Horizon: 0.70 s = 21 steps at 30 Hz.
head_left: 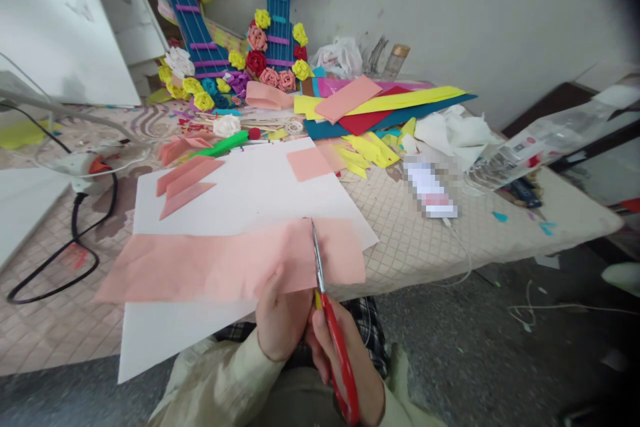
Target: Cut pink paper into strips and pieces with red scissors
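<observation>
A long strip of pink crepe paper [200,263] stretches across a white sheet [250,197] at the table's front. My left hand [283,317] grips the strip near its right end, thumb on top and the other fingers hidden underneath. In my right hand [350,347] are red-handled scissors [330,320], their blades pointing away from me across the strip. A shorter part of the paper lies to the right of the blades. Cut pink pieces [187,180] rest on the sheet's upper left, and a pink square [307,163] lies near its upper right.
Two blue guitar shapes with paper flowers [280,20] lean on the wall. Coloured paper strips [380,107] and yellow scraps [373,150] lie behind the sheet. A phone [431,190] and a plastic bottle [540,140] are right; a power strip with cables [87,170] is left.
</observation>
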Available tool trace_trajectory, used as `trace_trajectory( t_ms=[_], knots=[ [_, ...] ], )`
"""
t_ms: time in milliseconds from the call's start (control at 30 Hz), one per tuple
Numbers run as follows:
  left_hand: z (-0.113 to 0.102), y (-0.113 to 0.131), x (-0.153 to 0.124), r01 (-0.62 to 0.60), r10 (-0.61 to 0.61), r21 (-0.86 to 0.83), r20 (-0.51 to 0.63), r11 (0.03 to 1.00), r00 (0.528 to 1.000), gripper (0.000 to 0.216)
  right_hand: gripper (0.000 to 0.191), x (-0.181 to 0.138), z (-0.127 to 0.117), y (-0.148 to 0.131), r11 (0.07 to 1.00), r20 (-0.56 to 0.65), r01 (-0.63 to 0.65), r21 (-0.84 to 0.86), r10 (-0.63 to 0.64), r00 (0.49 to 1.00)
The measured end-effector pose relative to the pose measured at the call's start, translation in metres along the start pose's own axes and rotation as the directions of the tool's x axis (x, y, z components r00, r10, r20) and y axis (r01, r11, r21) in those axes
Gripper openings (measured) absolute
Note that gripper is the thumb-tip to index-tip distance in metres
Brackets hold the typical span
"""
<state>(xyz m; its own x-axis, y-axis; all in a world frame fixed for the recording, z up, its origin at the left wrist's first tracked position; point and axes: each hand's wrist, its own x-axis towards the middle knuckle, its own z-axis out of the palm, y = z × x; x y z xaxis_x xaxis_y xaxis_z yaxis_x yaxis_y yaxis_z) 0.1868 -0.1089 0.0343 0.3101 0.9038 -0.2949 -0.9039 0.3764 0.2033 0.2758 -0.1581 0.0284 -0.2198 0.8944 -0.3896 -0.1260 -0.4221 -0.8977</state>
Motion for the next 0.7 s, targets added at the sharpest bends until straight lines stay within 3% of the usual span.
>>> trace_trajectory(
  t_ms=[500,700],
  knots=[
    [0.0043,-0.0002,0.0016,0.014,-0.014,0.008,0.009,1.0,1.0,0.048,0.04,-0.0001,0.0031,-0.0011,0.987,-0.026,-0.095,0.129,0.099,0.995],
    [0.0045,-0.0007,0.0034,-0.049,0.05,0.05,-0.012,0.998,0.999,0.048,0.047,0.0049,0.0007,-0.0019,0.984,-0.005,-0.105,0.143,0.107,0.994]
  ],
)
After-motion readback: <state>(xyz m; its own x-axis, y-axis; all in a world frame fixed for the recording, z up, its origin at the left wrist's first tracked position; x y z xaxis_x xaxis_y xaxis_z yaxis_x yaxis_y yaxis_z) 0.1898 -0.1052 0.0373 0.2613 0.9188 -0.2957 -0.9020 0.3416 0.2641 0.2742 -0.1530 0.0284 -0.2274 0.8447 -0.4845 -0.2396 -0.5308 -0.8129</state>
